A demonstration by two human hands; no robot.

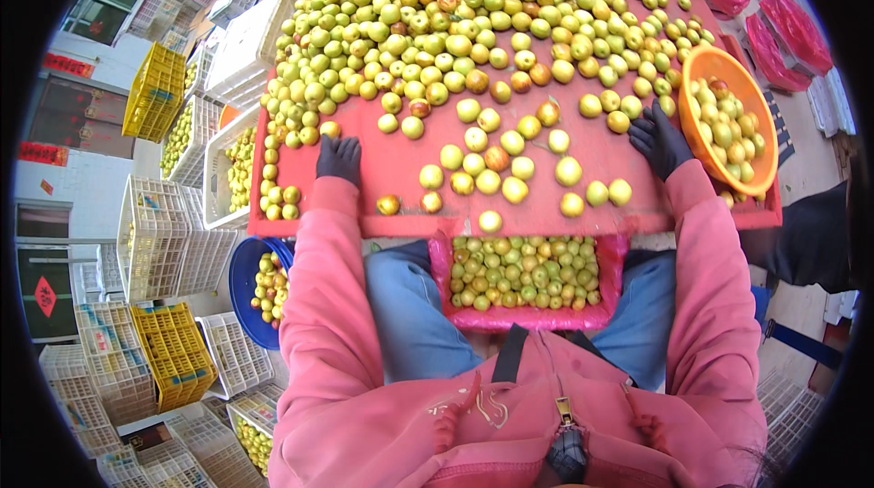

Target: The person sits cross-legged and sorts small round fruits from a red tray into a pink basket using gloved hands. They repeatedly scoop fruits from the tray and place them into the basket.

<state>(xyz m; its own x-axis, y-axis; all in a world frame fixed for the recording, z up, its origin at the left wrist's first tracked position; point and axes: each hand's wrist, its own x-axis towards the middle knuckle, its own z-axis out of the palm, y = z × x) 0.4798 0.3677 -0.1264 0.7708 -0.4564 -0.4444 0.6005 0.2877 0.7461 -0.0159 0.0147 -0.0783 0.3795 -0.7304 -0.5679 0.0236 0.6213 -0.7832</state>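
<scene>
A red tabletop (403, 163) slopes up before me, heaped at the far side with green-yellow jujubes (410, 44), some blotched reddish brown. My left hand (339, 159), in a dark glove, rests near the left edge, its fingertips close to a single jujube (330, 129); its palm side is hidden. On the right, my gloved right hand (657, 140) is held with fingers apart and nothing visible in it. It lies between loose jujubes and an orange basin (768, 146) partly filled with fruit. Scattered jujubes (487, 181) lie between both hands.
Below the table's front edge, between my knees, stands a crate lined with pink plastic (471, 318), full of jujubes. A blue tub (242, 283) and white crates (153, 235) crowd the left. A dark-sleeved arm or leg of a person (812, 239) shows at right.
</scene>
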